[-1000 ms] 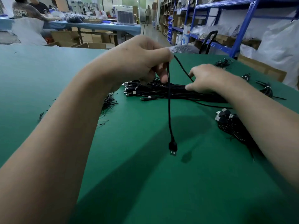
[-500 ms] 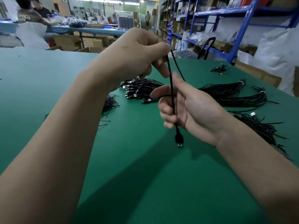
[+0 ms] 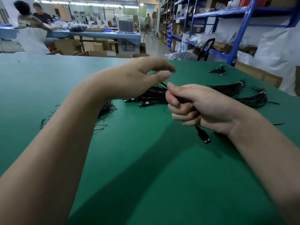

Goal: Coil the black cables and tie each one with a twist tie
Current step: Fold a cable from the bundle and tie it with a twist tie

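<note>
Cable (image 3: 202, 134) gripped in right hand (image 3: 199, 108) fist, plug hanging below | left hand (image 3: 138, 78) raised, fingers loose, empty

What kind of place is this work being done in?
Most likely a factory or warehouse packing floor. Blue steel racks hold cardboard boxes, tied bundles of black cables lie on a large green work table, and other people sit at a long blue table behind.
</note>
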### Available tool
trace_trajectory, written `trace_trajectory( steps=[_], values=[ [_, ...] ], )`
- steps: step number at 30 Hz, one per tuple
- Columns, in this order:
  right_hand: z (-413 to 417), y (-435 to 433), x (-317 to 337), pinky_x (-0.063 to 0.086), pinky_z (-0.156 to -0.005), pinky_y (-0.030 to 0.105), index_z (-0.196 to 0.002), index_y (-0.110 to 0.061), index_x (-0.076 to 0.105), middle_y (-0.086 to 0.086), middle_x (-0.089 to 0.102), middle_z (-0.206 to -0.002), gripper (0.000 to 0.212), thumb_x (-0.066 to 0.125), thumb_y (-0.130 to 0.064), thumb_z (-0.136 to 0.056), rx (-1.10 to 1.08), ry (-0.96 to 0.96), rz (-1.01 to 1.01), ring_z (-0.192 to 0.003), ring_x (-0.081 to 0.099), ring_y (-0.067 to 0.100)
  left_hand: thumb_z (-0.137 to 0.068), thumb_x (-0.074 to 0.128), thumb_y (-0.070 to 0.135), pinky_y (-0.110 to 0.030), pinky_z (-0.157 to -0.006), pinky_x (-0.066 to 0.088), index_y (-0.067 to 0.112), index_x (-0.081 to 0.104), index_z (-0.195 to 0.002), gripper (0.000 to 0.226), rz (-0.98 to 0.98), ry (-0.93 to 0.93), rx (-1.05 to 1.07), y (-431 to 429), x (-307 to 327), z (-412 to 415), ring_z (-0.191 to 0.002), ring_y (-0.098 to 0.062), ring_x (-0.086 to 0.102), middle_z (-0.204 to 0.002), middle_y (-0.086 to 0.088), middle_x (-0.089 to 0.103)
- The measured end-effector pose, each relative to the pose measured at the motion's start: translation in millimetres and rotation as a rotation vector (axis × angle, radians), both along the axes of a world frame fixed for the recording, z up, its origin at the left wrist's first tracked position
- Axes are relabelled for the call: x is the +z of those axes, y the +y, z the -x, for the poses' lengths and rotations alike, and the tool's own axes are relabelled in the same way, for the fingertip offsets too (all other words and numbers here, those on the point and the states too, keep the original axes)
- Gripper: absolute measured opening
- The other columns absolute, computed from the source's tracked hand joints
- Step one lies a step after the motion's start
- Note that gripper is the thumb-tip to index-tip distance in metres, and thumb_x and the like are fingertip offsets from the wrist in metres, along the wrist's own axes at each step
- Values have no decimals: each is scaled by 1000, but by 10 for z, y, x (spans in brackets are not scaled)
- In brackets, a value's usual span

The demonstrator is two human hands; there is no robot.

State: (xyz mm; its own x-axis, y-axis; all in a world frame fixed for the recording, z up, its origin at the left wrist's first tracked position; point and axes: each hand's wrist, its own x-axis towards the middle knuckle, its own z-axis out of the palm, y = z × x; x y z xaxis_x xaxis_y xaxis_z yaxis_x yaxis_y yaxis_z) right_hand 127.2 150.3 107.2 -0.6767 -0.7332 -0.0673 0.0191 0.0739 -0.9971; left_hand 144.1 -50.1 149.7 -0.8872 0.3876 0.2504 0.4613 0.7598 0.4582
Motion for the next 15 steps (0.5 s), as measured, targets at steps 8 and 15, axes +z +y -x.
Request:
trace_trajectory(
  steps=[8, 15],
  values=[
    [75, 247, 36, 11, -42, 22, -70, -19, 57, -7, 24, -53, 37, 45, -36, -101, 57, 103, -139, -48, 19, 9, -96, 56, 45, -50, -64, 49, 15, 70, -85, 35, -9, -15, -63, -3, -28, 21, -59, -34, 51, -61, 0, 60],
    [79, 326, 68, 17, -44, 20, -80, -17, 63, -7, 29, -55, 31, 47, -32, -101, 120, 153, -179, -51, 22, 10, -86, 67, 51, -11, -52, 37, 27, 71, -96, 26, -86, 213, -43, -16, 56, -74, -49, -5, 46, -64, 6, 62]
  ],
)
